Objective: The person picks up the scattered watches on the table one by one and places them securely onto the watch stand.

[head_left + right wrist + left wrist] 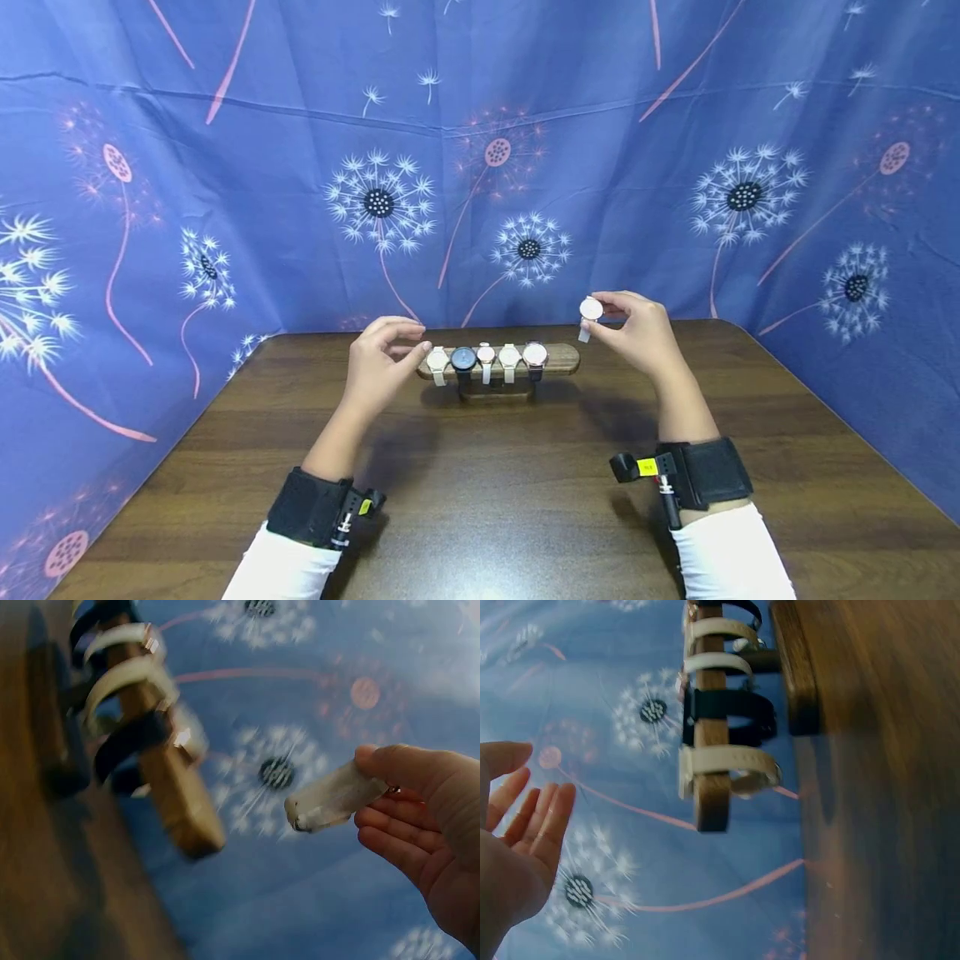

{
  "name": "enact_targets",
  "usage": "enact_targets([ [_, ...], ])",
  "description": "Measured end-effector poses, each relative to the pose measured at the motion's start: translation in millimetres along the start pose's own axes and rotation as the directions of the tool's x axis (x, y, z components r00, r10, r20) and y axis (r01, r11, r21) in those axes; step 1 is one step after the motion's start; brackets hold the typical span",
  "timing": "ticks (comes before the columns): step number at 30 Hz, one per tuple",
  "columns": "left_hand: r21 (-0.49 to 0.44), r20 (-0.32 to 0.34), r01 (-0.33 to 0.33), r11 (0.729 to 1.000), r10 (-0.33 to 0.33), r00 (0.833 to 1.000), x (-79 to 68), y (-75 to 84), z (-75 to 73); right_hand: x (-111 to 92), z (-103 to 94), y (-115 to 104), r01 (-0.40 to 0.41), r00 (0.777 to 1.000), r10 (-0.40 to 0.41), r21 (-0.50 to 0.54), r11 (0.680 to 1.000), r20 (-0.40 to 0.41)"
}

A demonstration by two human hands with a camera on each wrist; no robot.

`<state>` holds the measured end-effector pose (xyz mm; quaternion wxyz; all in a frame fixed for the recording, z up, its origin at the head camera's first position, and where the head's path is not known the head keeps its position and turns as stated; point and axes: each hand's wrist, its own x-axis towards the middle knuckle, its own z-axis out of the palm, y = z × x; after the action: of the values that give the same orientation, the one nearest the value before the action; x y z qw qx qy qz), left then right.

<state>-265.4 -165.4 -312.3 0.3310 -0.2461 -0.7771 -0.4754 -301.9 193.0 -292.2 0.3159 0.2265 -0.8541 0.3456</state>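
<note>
A wristwatch with a pale round dial and a white strap is pinched between thumb and fingers of my right hand, raised past the right end of a wooden watch stand. In the right wrist view its strap hangs in a flattened loop. Several watches sit side by side on the stand's bar, among them a dark-dialled watch and a black-strapped watch. My left hand is beside the left end, near a cream-strapped watch; the left wrist view shows it apart from the stand, holding nothing.
The stand's base rests on a brown wooden table. Behind it hangs a blue cloth printed with dandelions, which also runs along both sides. The bar's bare right end shows wood beyond the black-strapped watch.
</note>
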Motion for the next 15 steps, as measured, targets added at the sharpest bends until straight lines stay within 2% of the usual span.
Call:
enact_targets([
  [2, 0.024, 0.030, 0.112, 0.993, -0.112, 0.993, -0.8, -9.2, -4.2, -2.3, 3.5, 11.8, -0.047, 0.998, 0.047, -0.016, 0.999, 0.042],
  [3, 0.033, 0.044, 0.182, 0.983, -0.184, 0.982, -1.4, -13.6, -5.9, -3.5, 5.9, 17.6, -0.071, 0.996, 0.072, -0.016, 0.997, 0.059],
  [4, 0.036, 0.059, 0.258, 0.966, -0.259, 0.964, -2.0, -17.2, -7.2, -4.8, 8.5, 23.3, -0.094, 0.993, 0.095, -0.011, 0.996, 0.077],
  [5, 0.030, 0.073, 0.339, 0.940, -0.340, 0.938, -2.7, -20.1, -7.9, -6.1, 11.2, 28.2, -0.118, 0.988, 0.117, 0.001, 0.993, 0.098],
  [7, -0.019, 0.095, 0.487, 0.873, -0.484, 0.870, -4.1, -25.8, -7.3, -8.9, 16.3, 37.4, -0.160, 0.979, 0.154, 0.031, 0.987, 0.135],
  [9, -0.106, 0.106, 0.606, 0.788, -0.597, 0.795, -5.6, -30.5, -4.6, -11.8, 20.9, 45.0, -0.201, 0.967, 0.188, 0.063, 0.978, 0.172],
  [12, -0.260, 0.135, 0.712, 0.652, -0.706, 0.695, -7.5, -37.4, 1.3, -15.9, 25.5, 52.7, -0.251, 0.950, 0.221, 0.119, 0.961, 0.219],
  [15, -0.367, 0.176, 0.772, 0.518, -0.777, 0.605, -8.7, -44.1, 7.4, -19.2, 28.7, 57.4, -0.298, 0.934, 0.251, 0.168, 0.940, 0.254],
])
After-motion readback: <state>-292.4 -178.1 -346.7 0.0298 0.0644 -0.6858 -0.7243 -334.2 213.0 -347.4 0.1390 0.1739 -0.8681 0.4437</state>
